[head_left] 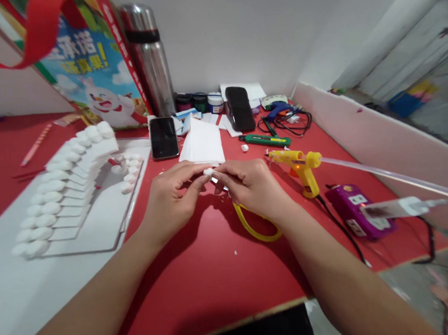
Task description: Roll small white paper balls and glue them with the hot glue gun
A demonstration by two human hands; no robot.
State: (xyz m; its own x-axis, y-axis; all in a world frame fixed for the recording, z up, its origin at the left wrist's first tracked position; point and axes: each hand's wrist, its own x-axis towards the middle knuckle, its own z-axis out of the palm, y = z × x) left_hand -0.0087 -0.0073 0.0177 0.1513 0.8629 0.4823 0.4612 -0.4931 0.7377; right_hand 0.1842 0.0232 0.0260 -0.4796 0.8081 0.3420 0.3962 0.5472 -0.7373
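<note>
My left hand point(177, 188) pinches a small white piece point(209, 172), its material too small to make out. The fingers of my right hand point(248, 186) close on the same piece from the other side. Below my right hand lies a pair of scissors with a yellow handle point(256, 231), partly hidden by the hand. Just beyond my fingers is a stack of folded white paper point(203, 141). To the left stands a stepped white model point(85, 196), edged with rounded white pieces.
A yellow glue gun point(297, 163) with a long clear stick lies right, near a purple box point(358, 212). Behind are a green cutter point(266, 140), two phones point(164, 137), paint jars point(215, 103), a steel flask point(149, 61) and a gift bag point(89, 69).
</note>
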